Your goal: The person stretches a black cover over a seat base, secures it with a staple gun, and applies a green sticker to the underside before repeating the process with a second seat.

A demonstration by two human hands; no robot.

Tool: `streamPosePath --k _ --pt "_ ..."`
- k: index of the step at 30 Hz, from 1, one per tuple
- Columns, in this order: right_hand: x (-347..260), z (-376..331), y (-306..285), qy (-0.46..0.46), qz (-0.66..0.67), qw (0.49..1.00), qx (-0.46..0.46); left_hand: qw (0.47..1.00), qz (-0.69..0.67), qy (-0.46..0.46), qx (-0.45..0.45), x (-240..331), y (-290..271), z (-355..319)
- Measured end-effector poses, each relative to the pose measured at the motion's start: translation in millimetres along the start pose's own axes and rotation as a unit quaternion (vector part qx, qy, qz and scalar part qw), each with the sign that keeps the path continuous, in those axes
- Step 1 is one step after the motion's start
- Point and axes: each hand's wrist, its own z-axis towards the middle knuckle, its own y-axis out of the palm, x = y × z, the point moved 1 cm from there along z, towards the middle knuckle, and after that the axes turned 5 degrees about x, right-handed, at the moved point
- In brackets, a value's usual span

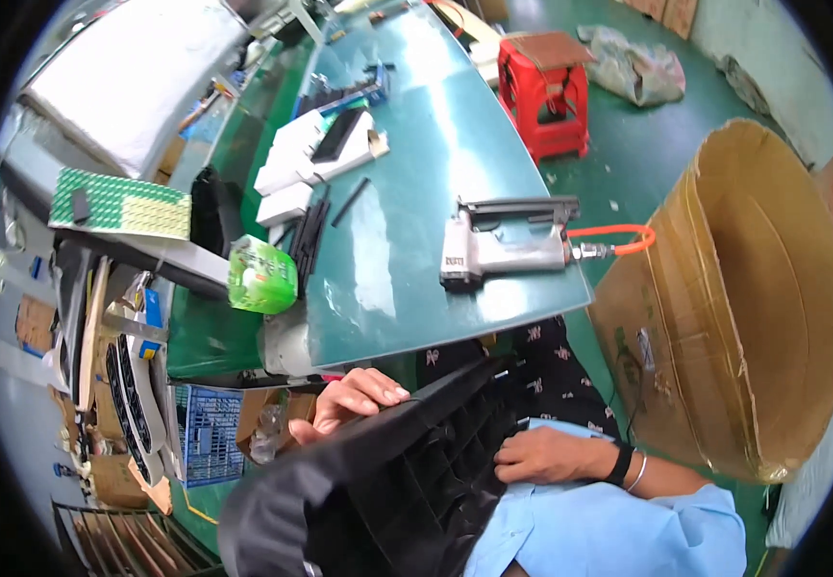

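Both hands grip one black ribbed plastic panel (407, 462): left hand (354, 399) fingers curled over its edge, right hand (551, 454) fingers pressed on ribs; likely stiff, light.

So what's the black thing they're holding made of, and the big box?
The black panel looks like moulded plastic: dull sheen, thin ribs forming little cells. The box is brown cardboard: rough torn edges and a taped seam. Left hand grips the panel's edge; right hand rests on it.

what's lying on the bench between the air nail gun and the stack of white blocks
In the head view, mostly bare green bench top lies between the air nail gun and the white blocks; only thin black strips lie near the blocks.
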Motion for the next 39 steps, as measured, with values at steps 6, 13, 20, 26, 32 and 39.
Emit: streamPosePath --k 6,13,20,26,32,39 --pt "-24.7 55.0 -76.8 -0.007 0.036 0.959 0.281 0.994 -0.007 -0.109 0.004 -7.1 -8.0 4.4" --pt "-34.6 125.7 -76.7 -0.022 -0.268 0.905 0.330 0.940 0.121 -0.305 -0.098 -26.8 0.1 37.9" --pt "-22.5 122.6 -107.7 -0.144 -0.303 0.930 0.150 0.924 0.006 -0.365 -0.111 -25.0 -7.4 28.7" --pt "-28.2 113.0 -116.8 -0.135 -0.197 0.970 0.042 0.952 0.005 -0.300 -0.063 -23.7 -1.1 21.1" --pt "-19.4 124.6 -77.9 -0.098 -0.123 0.971 0.181 0.952 -0.029 -0.288 -0.103 -27.8 -24.0 40.9" --pt "-23.2 124.3 -73.7 -0.050 -0.157 0.959 0.229 0.951 -0.072 -0.255 -0.158 -31.2 -27.0 46.5"
